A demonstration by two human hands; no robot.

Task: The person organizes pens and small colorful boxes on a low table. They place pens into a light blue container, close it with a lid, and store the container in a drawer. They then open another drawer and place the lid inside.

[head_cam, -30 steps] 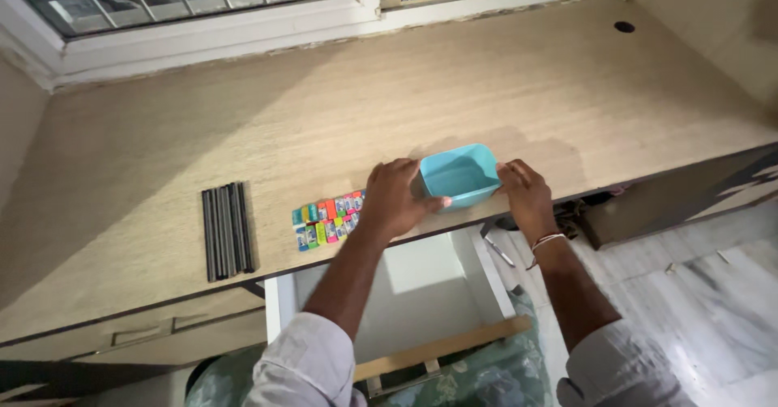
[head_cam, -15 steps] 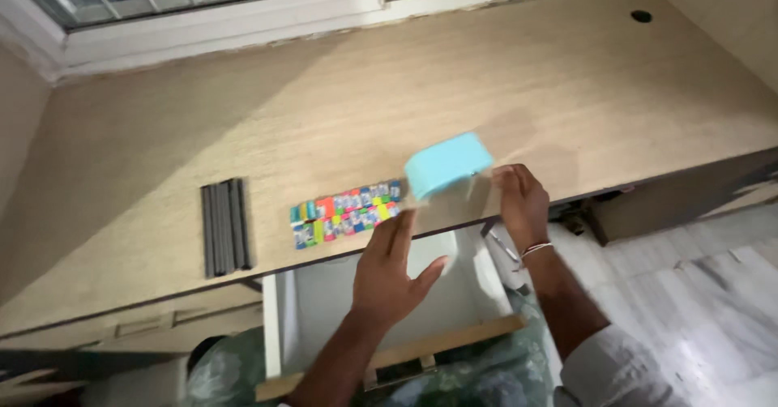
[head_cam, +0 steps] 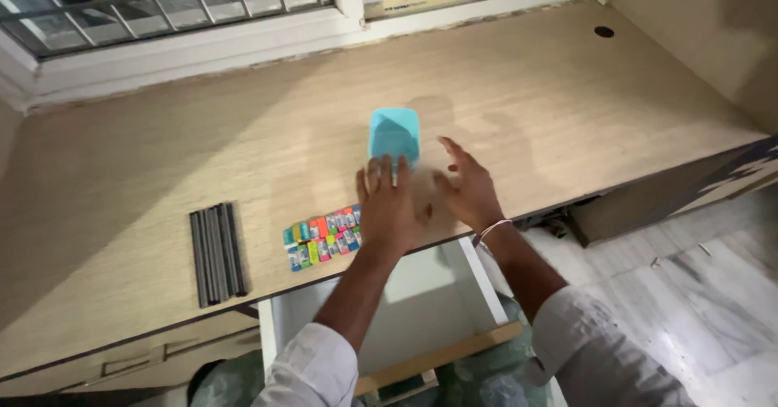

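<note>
A small light-blue plastic container (head_cam: 395, 134) stands on the wooden desk (head_cam: 243, 148), a hand's length back from the front edge. My left hand (head_cam: 389, 204) lies flat just in front of it, fingers spread, the fingertips at the container's near side. To its right, my right hand (head_cam: 466, 184) hovers open over the desk, fingers apart and holding nothing. A double row of small colourful erasers (head_cam: 318, 238) lies just left of my left hand, near the desk edge.
A bundle of dark sticks (head_cam: 212, 250) lies further left on the desk. Below the front edge a white drawer (head_cam: 405, 294) stands pulled open. A barred window (head_cam: 162, 2) runs along the back, and a cable hole (head_cam: 604, 31) sits at the far right.
The blue container was at the desk's front edge between both hands, was lifted and tilted, and now stands further back on the desk. Both hands have let go and spread open.
</note>
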